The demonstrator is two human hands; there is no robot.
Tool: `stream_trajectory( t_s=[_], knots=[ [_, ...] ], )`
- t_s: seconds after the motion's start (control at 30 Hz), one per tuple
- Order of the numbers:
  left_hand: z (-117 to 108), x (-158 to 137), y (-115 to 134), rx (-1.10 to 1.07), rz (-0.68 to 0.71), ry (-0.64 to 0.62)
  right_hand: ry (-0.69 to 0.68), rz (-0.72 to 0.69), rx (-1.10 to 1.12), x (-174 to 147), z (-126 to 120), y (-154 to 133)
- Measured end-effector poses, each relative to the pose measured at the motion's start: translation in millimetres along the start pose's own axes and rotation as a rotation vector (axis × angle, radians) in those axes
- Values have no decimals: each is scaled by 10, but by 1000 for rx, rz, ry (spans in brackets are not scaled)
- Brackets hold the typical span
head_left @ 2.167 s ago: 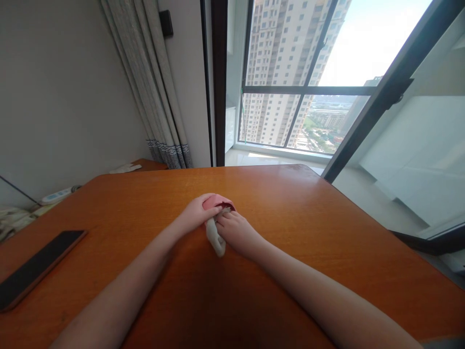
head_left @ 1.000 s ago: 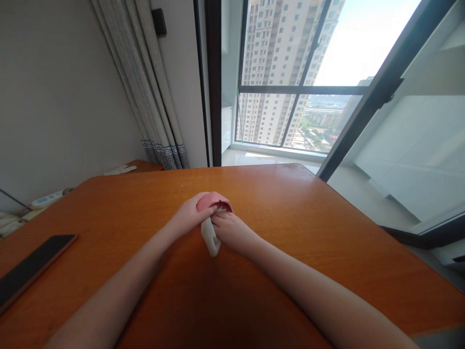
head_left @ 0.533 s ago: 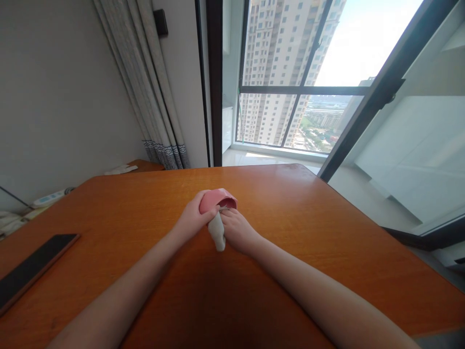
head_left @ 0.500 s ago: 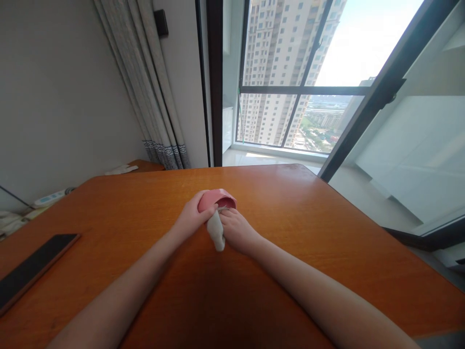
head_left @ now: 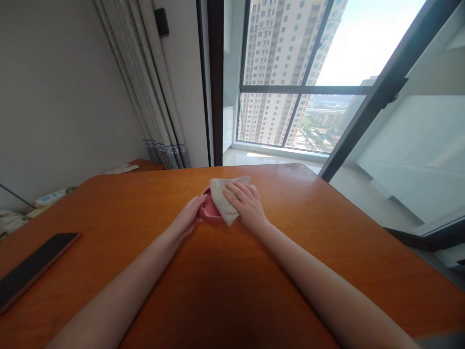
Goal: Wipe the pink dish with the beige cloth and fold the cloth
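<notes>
A pink bowl (head_left: 210,207) is tipped so its inside faces up toward me, over the middle of the wooden table. My left hand (head_left: 192,212) grips its left rim, thumb on the inner side and fingers underneath. A whitish cloth (head_left: 222,196) hangs across the bowl's right part and hides it. My right hand (head_left: 247,203) holds that cloth from above, its fingers lying over the fabric; the thumb is hard to see.
The brown wooden table (head_left: 145,203) spreads on all sides. A dark flat slab like a phone (head_left: 34,266) lies at the left. Behind it are a white power strip (head_left: 51,198) and pale fabric (head_left: 12,220). A window and curtain (head_left: 145,87) stand beyond.
The bowl has turned from opening sideways to showing its inside. My right hand has come out of it, up and right, and the bunched cloth is now spread over the rim.
</notes>
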State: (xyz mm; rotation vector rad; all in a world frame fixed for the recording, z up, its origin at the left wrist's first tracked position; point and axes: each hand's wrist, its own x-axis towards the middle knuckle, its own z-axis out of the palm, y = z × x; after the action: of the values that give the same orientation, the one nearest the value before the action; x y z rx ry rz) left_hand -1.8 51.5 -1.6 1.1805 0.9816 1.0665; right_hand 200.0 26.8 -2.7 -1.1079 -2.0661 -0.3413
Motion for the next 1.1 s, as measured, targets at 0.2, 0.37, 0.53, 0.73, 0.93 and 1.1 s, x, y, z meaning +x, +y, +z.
stream_trajectory(
  t_s=[0.2,0.37,0.53,0.73,0.93,1.1],
  knots=[
    [37,46,-38,-356,-116,49,-195,86,132,-78,172,-94],
    [44,46,67,-495,-111,123,-185,200,299,-76,134,-294],
    [185,-44,26,-519,-109,7,-131,167,327,-86,140,-418],
    [280,-115,-94,-582,-70,-23,-39,119,275,-102,151,-305],
    [129,-128,24,-455,-111,-231,-16,-155,203,-92,32,-12],
    [119,-56,-87,-415,-204,-47,-109,-120,162,-74,55,-115]
  ],
)
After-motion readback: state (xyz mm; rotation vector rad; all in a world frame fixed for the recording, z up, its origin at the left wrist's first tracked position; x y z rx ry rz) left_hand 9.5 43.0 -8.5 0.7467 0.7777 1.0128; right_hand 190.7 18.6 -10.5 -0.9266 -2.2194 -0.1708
